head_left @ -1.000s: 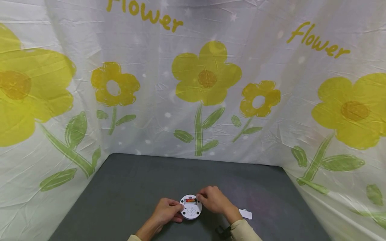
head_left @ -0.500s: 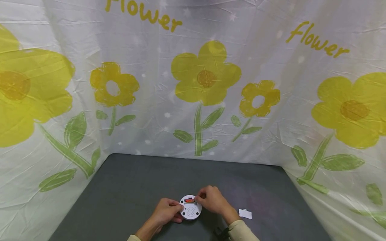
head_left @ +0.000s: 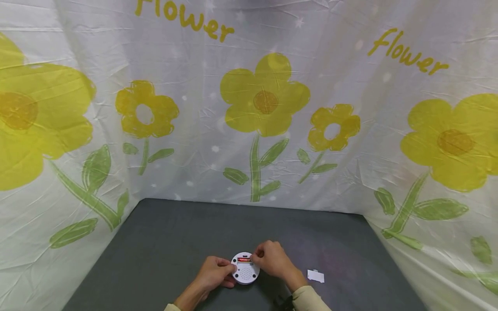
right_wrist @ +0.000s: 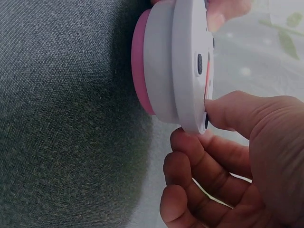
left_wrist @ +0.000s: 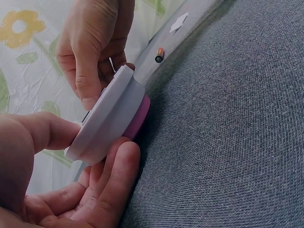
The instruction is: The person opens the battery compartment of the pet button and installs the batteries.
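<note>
A white curtain printed with yellow flowers rises beyond both hands, a dark grey surface beneath them. The left hand and right hand, fingers curled, pinch opposite edges of a round white-and-pink plastic device. A flat white plastic cover lies right of the right hand, a loose orange-and-black battery nearby. Seating the red cylindrical battery seems underway; next likely calls for a firm right-hand press.

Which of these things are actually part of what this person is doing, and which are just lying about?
Part of the job:
round white-and-pink device, gripped by the left hand
red battery in its compartment
white battery cover, lying apart
loose battery, probably

Just surroundings:
flower-printed curtain
dark grey tabletop
No loose object looks unrelated.
</note>
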The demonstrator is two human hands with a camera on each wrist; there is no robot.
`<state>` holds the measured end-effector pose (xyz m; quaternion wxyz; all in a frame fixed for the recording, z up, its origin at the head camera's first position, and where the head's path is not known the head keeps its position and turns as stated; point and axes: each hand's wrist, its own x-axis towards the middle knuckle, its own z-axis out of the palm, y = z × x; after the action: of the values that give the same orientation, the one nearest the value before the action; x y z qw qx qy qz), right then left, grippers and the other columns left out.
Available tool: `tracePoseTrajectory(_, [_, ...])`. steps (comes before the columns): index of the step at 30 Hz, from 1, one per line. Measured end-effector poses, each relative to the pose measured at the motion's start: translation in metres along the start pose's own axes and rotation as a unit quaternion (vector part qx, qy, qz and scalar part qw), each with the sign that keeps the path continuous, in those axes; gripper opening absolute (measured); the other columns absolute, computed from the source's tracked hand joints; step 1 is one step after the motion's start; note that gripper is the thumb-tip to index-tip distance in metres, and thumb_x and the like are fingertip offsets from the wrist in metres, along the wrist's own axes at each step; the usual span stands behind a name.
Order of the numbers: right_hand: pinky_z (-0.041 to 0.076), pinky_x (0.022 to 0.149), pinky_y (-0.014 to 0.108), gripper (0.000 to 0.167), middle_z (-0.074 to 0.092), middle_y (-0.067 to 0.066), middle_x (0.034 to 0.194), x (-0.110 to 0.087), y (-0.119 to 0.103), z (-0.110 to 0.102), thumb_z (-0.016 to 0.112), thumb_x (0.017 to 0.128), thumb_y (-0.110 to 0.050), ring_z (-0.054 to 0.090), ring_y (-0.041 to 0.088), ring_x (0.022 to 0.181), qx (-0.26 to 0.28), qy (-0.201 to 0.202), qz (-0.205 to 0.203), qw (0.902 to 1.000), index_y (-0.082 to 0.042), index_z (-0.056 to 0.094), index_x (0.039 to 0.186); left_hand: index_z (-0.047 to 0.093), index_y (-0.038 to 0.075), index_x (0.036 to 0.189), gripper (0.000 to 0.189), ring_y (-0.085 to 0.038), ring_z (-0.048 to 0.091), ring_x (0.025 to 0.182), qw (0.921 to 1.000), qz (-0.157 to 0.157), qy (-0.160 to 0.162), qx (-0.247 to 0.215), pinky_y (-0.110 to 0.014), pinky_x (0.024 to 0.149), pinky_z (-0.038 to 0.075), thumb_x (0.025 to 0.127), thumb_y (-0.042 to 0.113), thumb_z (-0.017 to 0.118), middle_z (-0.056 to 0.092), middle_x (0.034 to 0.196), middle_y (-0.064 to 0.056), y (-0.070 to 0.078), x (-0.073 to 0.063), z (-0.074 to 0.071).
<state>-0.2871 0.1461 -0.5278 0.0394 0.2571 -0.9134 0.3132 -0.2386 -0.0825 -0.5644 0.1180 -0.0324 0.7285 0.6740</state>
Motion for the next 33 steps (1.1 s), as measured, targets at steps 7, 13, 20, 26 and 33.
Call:
tracePoseTrajectory(7, [0.048,0.057,0.02,0.009,0.075,-0.01,0.072,-0.001,-0.014,-0.007,0.079,0.089,-0.018,0.056,-0.003,0.064,-0.034,-0.016,0.018,0.9991,-0.013,0.083,0.083,0.071,-0.015,0.113,0.029,-0.017,0.077,0.07,1.0,-0.004,0.0,0.0,-0.032,0.063,0.07,0.094,0.006,0.072,0.078,0.088,-0.011,-0.001,0.001,0.0])
tracePoseTrajectory(13, [0.049,0.058,0.022,0.01,0.074,-0.01,0.073,0.0,-0.01,-0.008,0.079,0.091,-0.019,0.057,-0.001,0.065,-0.056,-0.026,0.0,0.9981,-0.013,0.082,0.083,0.07,-0.015,0.113,0.029,-0.016,0.077,0.069,1.0,-0.001,-0.002,-0.009,-0.031,0.063,0.069,0.094,0.007,0.073,0.078,0.087,-0.011,-0.002,0.0,0.0])
tracePoseTrajectory(20, [0.054,0.064,0.027,0.009,0.076,-0.011,0.079,-0.001,-0.007,-0.017,0.079,0.095,-0.021,0.064,0.003,0.073,-0.057,-0.021,0.003,0.9981,-0.018,0.085,0.089,0.069,-0.016,0.113,0.031,-0.016,0.077,0.069,0.9999,0.004,-0.004,-0.015,-0.032,0.063,0.07,0.093,0.006,0.073,0.078,0.087,-0.011,-0.002,0.0,0.0])
tracePoseTrajectory(26, [0.057,0.065,0.029,0.007,0.077,-0.009,0.081,-0.002,0.001,-0.026,0.078,0.095,-0.016,0.067,0.005,0.075,-0.068,-0.005,0.001,0.9976,-0.016,0.084,0.091,0.068,-0.017,0.115,0.032,-0.017,0.077,0.069,0.9999,0.001,0.0,-0.014,-0.032,0.063,0.07,0.094,0.006,0.073,0.078,0.087,-0.012,-0.002,0.001,0.001])
tracePoseTrajectory(33, [0.058,0.065,0.028,0.005,0.077,-0.007,0.082,-0.009,0.006,-0.04,0.078,0.093,-0.01,0.067,0.006,0.075,-0.06,-0.002,-0.009,0.9982,-0.012,0.083,0.091,0.067,-0.019,0.117,0.034,-0.017,0.077,0.069,0.9999,0.01,0.005,-0.01,-0.031,0.062,0.069,0.094,0.005,0.072,0.078,0.088,-0.012,-0.006,0.003,0.002])
